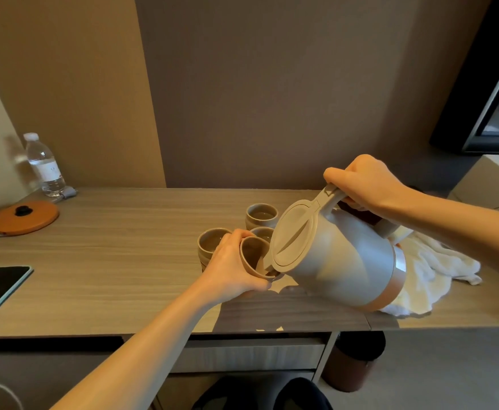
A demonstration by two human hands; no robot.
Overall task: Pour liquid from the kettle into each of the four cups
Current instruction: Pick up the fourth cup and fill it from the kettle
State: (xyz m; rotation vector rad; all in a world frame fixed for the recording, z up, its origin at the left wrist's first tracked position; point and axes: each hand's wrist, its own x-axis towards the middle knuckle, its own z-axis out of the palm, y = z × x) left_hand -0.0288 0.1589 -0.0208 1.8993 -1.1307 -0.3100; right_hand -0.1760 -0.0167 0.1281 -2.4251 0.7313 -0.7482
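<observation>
Cup (255, 257) nearest me is tilted in my left hand (230, 269), fingers curled round it, while my right hand (366, 184) grips the handle of the kettle (340, 258), tipped with its spout at the rim. I judge this the fourth fill; three cups behind, the farthest cup (261, 216) included, seem filled. Next: level the kettle.

A wood-grain desk (109, 261) stands against a wall of brown panels (272, 90), lighter tan at left. A dark-framed window (497, 108) fills the upper right corner. Below the desk sit drawers (248, 355), grey floor (437, 371) and a brown bin (351, 368). Soft, warm light
</observation>
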